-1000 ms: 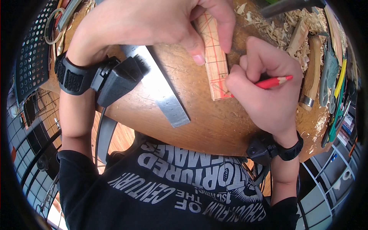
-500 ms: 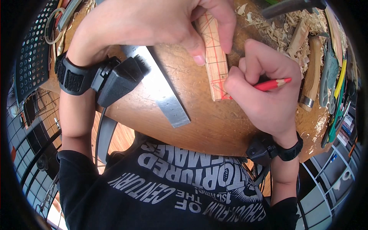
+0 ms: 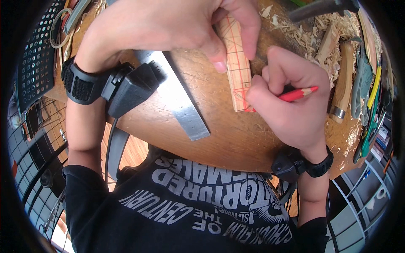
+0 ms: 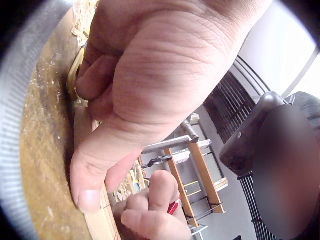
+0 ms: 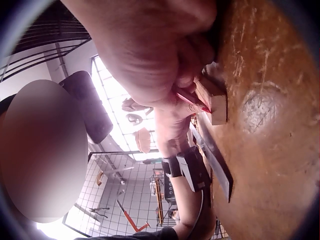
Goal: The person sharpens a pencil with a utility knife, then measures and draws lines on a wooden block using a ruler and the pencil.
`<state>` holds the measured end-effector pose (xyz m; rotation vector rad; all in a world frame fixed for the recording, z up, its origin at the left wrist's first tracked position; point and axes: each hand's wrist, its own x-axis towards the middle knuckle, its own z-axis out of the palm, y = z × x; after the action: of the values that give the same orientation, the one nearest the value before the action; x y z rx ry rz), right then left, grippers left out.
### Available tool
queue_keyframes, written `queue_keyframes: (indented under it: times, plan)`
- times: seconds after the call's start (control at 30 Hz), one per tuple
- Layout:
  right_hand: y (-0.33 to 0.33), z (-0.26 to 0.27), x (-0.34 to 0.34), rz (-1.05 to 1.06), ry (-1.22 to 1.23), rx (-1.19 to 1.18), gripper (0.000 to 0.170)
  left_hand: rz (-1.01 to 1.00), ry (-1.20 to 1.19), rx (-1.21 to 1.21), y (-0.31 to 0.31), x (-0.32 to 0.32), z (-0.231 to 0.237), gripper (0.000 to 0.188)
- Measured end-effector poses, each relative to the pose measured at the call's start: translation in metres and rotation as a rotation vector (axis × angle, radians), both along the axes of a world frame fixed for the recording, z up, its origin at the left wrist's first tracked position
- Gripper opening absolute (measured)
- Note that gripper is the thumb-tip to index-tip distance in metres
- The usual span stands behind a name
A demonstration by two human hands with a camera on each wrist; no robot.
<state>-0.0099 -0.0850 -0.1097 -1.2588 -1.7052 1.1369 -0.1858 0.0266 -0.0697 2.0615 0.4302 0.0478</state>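
A pale wooden block (image 3: 239,80), marked with red and dark pencil lines, lies on the wooden table. My left hand (image 3: 168,27) grips its far part, thumb on the left side and fingers on the right; the thumb also shows against the block's side in the left wrist view. My right hand (image 3: 293,99) pinches a red pencil (image 3: 295,94), with its point at the right corner of the block's near end. In the right wrist view the red pencil tip (image 5: 206,108) meets the edge of the block's end (image 5: 219,110). Left of the block lies a steel ruler (image 3: 181,103).
Wood shavings (image 3: 295,36) cover the back right of the table. A wooden-handled tool (image 3: 344,80) and several other tools stand along the right edge. A dark bar-shaped tool (image 3: 322,9) juts in at the top. A perforated black sheet (image 3: 36,50) is at the left.
My right hand has shifted slightly, and the pencil's back end has swung a little left and toward me. The left hand and the block stay nearly in place.
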Motion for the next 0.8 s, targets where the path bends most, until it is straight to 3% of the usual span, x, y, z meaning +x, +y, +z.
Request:
queue_keyframes:
  times: [0.07, 0.8]
  plan:
    - [0.0017, -0.0028, -0.0013, -0.064, 0.093, 0.014, 0.033, -0.001, -0.012, -0.006, 0.0002, 0.0008, -0.0002, 0.031]
    - [0.0003, -0.0017, -0.0012, -0.051, 0.088, -0.003, 0.034, -0.005, -0.021, -0.011, 0.0015, -0.0002, -0.0004, 0.03]
